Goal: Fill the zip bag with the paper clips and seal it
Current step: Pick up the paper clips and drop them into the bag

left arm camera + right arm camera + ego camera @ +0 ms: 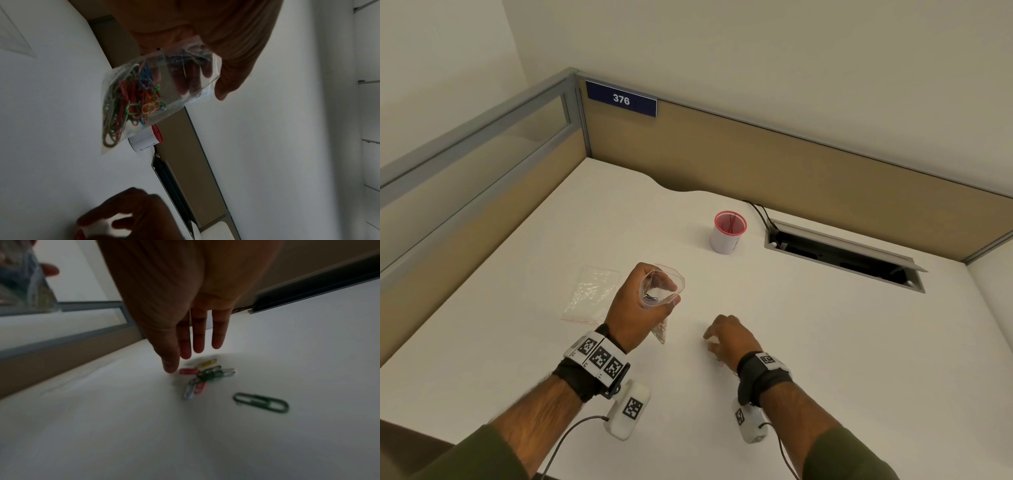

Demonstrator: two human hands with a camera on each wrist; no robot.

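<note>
My left hand (643,301) holds a clear zip bag (661,291) above the white desk, mouth held wide. In the left wrist view the zip bag (156,91) hangs down with several coloured paper clips (133,104) bunched at its bottom, my fingers (224,84) curled round its upper part. My right hand (726,337) hovers low over the desk, fingers (197,337) straight and pointing down. A small heap of loose paper clips (205,376) lies just under the fingertips, and one green clip (261,402) lies apart to its right. The hand holds nothing.
A second, flat zip bag (590,294) lies on the desk left of my left hand. A white cup with a red rim (727,233) stands further back. A cable slot (842,255) is cut into the desk at right. Partition walls (756,161) close the back and left.
</note>
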